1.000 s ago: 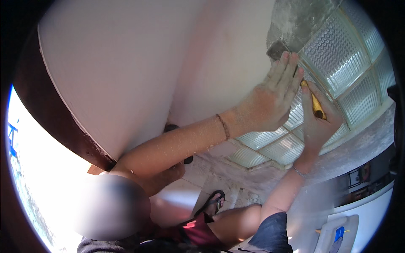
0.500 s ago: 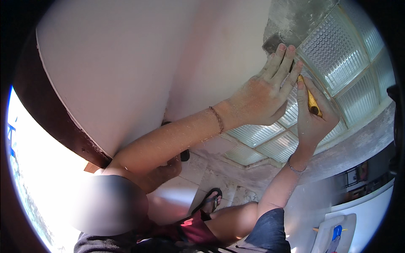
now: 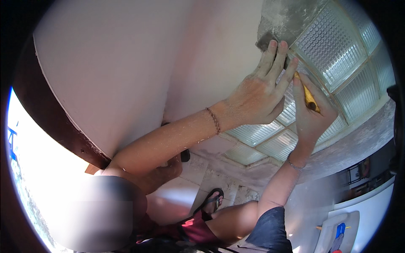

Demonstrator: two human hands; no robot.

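My right hand (image 3: 315,111) is closed around the yellow handle (image 3: 311,99) of a scraper. Its flat grey blade (image 3: 267,41) lies against the wall at the lower edge of a rough grey patch (image 3: 287,19). My left hand (image 3: 259,90) reaches across from the left with fingers stretched out and slightly apart. Its fingertips press on the blade; the thumb side hangs free below. Pale dust covers both hands. The part of the blade next to the handle is mostly hidden behind my left fingers.
Ribbed glass blocks (image 3: 329,50) adjoin the grey patch on the right. A pinkish-white wall (image 3: 126,55) fills the upper left, edged by a dark brown frame (image 3: 55,105). Below are floor tiles (image 3: 181,185) and my sandalled foot (image 3: 211,202). A pale tray-like object (image 3: 352,225) holds tools at lower right.
The whole view has shifted slightly, so wall, hands and scraper sit a little further left. Both hands keep the same hold, with the blade still against the patch's edge.
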